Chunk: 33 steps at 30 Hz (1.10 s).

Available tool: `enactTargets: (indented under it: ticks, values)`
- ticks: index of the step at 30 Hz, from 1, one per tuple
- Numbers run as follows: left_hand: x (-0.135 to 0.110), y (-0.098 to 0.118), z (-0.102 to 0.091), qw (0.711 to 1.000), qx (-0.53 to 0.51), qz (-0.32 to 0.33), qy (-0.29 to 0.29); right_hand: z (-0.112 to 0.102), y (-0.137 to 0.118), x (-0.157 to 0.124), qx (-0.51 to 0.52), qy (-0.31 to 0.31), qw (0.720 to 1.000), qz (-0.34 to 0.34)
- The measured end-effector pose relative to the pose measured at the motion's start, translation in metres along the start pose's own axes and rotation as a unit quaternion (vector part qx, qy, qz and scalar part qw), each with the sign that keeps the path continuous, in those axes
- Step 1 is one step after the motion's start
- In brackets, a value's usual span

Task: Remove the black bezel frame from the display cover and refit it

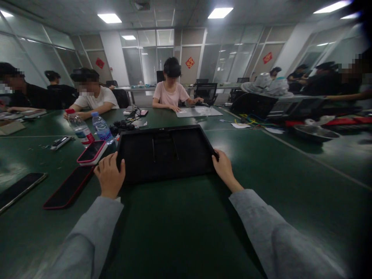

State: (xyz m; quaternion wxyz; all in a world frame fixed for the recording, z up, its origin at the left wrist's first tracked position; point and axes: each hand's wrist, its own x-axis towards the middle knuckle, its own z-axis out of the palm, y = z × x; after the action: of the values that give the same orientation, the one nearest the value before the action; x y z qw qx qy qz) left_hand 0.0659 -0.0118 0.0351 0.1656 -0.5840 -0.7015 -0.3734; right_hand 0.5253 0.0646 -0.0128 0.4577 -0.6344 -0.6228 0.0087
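Observation:
A black rectangular panel with a raised rim (pixel 139 155), like a monitor front or a shallow tray, is in front of me, its far edge raised. A small pale mark sits on the far rim, and two thin upright lines show inside it. My left hand (pixel 110 174) grips its left edge, thumb toward the inner side. On the opposite edge, my right hand (pixel 223 166) has its fingers curled round the rim. Left of my left hand lie a red-edged phone (pixel 68 188) and a pink-rimmed phone (pixel 92 152) on a white block.
Two water bottles, one red-capped (pixel 81 130) and one blue-capped (pixel 101 128), stand beyond the phones. Another phone (pixel 20 190) lies far left. Black cables (pixel 123 126) are bunched behind the panel. Across the green table (pixel 180 228), a person (pixel 171 91) works at a pale board (pixel 200 112). A metal bowl (pixel 316 133) is right.

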Motion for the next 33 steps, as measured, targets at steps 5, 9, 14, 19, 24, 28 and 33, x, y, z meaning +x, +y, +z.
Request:
enactTargets:
  ticks: [5, 9, 14, 19, 24, 28, 33]
  values:
    - [-0.015, 0.041, 0.016, 0.988, -0.071, 0.104, -0.09, 0.002, -0.04, -0.01, -0.131, 0.043, 0.99, -0.04]
    - [-0.019, 0.047, 0.03, 0.978, -0.047, 0.146, -0.14, 0.032, -0.098, -0.029, -0.109, 0.017, 0.987, -0.116]
    - [-0.016, 0.043, 0.033, 0.969, 0.036, 0.137, -0.201, 0.065, -0.15, -0.046, -0.082, -0.059, 0.981, -0.163]
    - [-0.016, 0.043, 0.033, 0.972, 0.043, 0.14, -0.184, 0.065, -0.151, -0.044, -0.09, -0.069, 0.985, -0.128]
    - [-0.016, 0.041, 0.035, 0.975, 0.017, 0.136, -0.176, 0.06, -0.149, -0.043, -0.076, -0.09, 0.983, -0.143]
    - [-0.014, 0.035, 0.034, 0.978, -0.02, 0.123, -0.164, 0.056, -0.147, -0.045, -0.062, -0.109, 0.978, -0.165]
    - [-0.007, 0.007, 0.024, 0.993, -0.015, 0.066, -0.094, 0.049, -0.14, -0.05, -0.056, -0.15, 0.969, -0.188]
